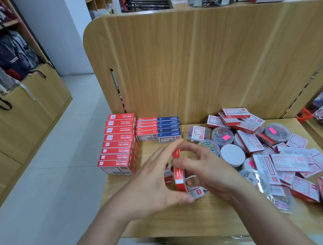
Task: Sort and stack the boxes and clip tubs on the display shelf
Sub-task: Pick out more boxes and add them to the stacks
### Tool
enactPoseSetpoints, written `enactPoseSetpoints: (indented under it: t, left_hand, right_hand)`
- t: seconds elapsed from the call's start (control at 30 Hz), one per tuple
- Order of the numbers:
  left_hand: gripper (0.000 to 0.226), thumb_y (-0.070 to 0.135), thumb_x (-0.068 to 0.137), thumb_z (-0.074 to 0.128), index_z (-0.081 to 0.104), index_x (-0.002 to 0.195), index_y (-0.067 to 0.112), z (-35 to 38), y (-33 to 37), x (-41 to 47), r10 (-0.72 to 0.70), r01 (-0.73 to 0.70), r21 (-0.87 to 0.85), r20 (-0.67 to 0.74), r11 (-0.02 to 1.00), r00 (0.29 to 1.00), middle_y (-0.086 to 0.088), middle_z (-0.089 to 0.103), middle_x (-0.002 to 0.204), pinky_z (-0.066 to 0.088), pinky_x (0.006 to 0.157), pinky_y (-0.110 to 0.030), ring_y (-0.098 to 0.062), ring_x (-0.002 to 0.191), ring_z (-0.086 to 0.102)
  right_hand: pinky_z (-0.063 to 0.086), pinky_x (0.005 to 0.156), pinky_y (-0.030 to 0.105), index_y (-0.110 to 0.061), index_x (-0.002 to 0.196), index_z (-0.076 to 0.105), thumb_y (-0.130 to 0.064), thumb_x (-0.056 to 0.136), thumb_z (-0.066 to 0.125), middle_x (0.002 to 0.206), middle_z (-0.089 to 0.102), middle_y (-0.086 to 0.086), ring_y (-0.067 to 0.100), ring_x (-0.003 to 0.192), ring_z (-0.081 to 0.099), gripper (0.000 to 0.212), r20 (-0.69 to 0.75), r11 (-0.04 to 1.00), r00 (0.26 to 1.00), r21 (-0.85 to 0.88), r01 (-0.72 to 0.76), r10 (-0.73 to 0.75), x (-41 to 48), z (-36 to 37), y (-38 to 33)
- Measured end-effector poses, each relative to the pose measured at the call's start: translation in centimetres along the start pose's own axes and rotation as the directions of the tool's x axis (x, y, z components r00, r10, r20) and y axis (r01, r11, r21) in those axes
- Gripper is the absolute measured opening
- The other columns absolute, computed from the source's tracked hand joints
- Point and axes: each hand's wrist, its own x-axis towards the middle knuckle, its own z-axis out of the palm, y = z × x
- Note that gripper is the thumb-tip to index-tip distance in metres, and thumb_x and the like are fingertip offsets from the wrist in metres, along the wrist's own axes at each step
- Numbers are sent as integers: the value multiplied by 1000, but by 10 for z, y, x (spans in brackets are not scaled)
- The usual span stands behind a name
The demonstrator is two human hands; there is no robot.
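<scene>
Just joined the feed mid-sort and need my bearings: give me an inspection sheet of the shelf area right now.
Surface: wooden display shelf, upright back panel behind.
Job's things: large red boxes rowed at left; small red boxes and blue boxes stacked beside them.
Clutter: unsorted heap of red-and-white boxes and clear clip tubs at right.
Hands: left hand flat against a red box; right hand grips it.
Cables: nothing seen.
Surroundings: backpacks on shelving at left; tiled floor.

Loose boxes [282, 162] crowd shelf [162, 221] right.
</scene>
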Motion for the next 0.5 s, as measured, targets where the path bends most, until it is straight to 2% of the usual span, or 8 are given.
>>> enactPoseSetpoints:
  t: [0.1, 0.2, 0.3, 0.37, 0.43, 0.5]
  left_hand:
    - [95, 28, 56, 91, 40, 132, 52, -1, 2, 11, 9, -8, -106, 7, 994, 1000, 21, 49, 129, 45, 102, -36, -7, 126, 48]
    - [86, 15, 55, 92, 52, 126, 44, -2, 1, 16, 37, -42, -203, -26, 978, 999, 13, 58, 123, 49, 98, -36, -10, 119, 56]
    - [90, 3, 57, 90, 51, 131, 38, -4, -2, 18, 43, -29, -370, 29, 929, 999, 10, 60, 128, 48, 99, -32, -12, 122, 56]
    - [97, 0, 58, 87, 44, 137, 35, -4, -6, 17, 58, -21, -414, 77, 910, 995, 7, 58, 131, 44, 101, -29, -15, 126, 52]
    - [99, 8, 58, 88, 40, 139, 37, -8, -10, 14, 36, -14, -398, 48, 917, 998, 11, 56, 133, 42, 103, -27, -10, 129, 48]
    - [93, 20, 58, 88, 42, 136, 42, -15, -14, 8, -40, 9, -311, -95, 950, 995, 19, 57, 128, 45, 99, -23, -2, 126, 49]
  right_hand:
    - [44, 48, 23, -15, 111, 58, -11, 87, 66, 70, 68, -3, 12, 57, 61, 26, 42, 997, 998, -63, 45, -42, -5, 0, -3]
    - [46, 50, 22, -18, 116, 61, -21, 89, 65, 85, 70, 3, 16, 67, 61, 27, 69, 999, 997, -14, 41, -39, -5, -8, -4]
    - [44, 49, 19, -15, 118, 64, -25, 91, 61, 84, 67, 5, 13, 60, 56, 28, 84, 997, 996, 78, -6, -1, -2, -18, -2]
    - [41, 47, 17, -14, 118, 65, -21, 90, 63, 79, 66, 5, 10, 53, 52, 30, 109, 995, 994, 96, -5, -5, -1, -22, 0]
    - [42, 45, 17, -12, 117, 66, -16, 90, 63, 73, 65, 5, 9, 50, 51, 28, 42, 996, 999, 86, 28, -32, 2, -23, -3]
    - [47, 45, 17, -6, 114, 65, -11, 93, 59, 71, 66, 7, 9, 48, 54, 22, -109, 996, 991, 18, 84, -82, 5, -27, -9]
